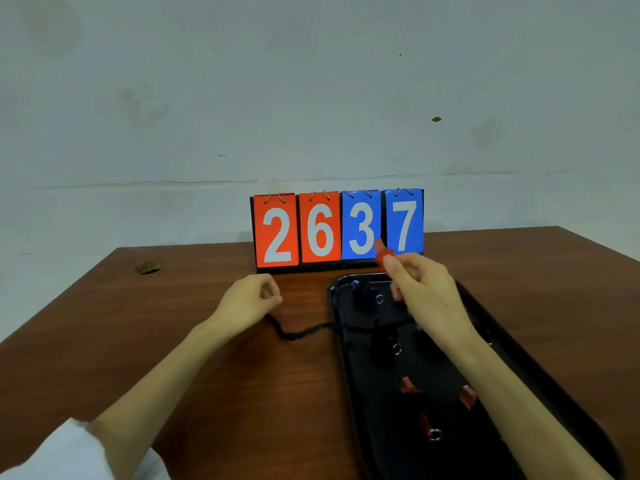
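Note:
My right hand [424,292] is raised over the far end of a long black tray [561,403] and pinches a small red piece [382,252] between thumb and fingers. My left hand [251,299] rests on the brown table [207,341] with its fingers curled, gripping the end of a black cord [298,333]. The cord runs right, across the table and into the tray. In the tray lie dark blue beads [367,293], small metal rings [397,348] and several red pieces [408,385].
A flip scoreboard [337,230] stands at the table's far edge against a pale wall, reading 2 and 6 on red cards, 3 and 7 on blue. A round hole [149,268] sits at the table's far left. A white sleeve [79,452] shows at the bottom left.

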{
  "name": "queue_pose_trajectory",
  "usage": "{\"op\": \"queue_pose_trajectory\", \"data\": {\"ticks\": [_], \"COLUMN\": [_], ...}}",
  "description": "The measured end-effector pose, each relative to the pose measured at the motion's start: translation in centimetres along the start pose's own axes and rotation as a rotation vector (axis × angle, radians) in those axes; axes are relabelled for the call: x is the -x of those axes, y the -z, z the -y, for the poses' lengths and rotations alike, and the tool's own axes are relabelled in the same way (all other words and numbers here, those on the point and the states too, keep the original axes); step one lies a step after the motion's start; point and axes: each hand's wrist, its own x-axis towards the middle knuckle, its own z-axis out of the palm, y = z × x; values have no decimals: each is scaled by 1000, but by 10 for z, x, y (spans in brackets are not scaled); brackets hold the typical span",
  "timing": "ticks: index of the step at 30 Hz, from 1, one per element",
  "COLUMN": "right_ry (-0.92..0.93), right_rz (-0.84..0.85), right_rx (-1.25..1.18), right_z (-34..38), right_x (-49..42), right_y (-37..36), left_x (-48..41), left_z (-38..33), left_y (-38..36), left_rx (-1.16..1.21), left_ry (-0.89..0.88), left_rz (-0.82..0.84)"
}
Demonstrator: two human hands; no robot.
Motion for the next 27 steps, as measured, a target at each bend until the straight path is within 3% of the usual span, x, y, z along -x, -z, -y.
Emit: {"op": "queue_pose_trajectory", "data": {"ticks": [4, 8, 11, 13, 18, 27], "right_ry": [-33, 13, 36, 34, 118, -202], "right_rz": [242, 330, 345, 313, 43, -4], "right_rx": [-174, -240, -316, -340, -288, -736], "right_z": [6, 8, 9, 8, 10, 2], "right_x": [6, 9, 14, 15, 19, 10], "right_y": [-5, -6, -8, -10, -19, -9], "left_x": [17, 43, 55, 58, 60, 63], "left_z": [-40, -89, -104, -107, -107, -111], "left_y": [0, -4, -13, -17, -17, -15], "left_rx": [256, 886, 1117, 1175, 1135, 965], "left_ry": [-228, -175, -144, -145, -167, -183], "left_rz": [-44, 272, 346, 308, 165, 390]}}
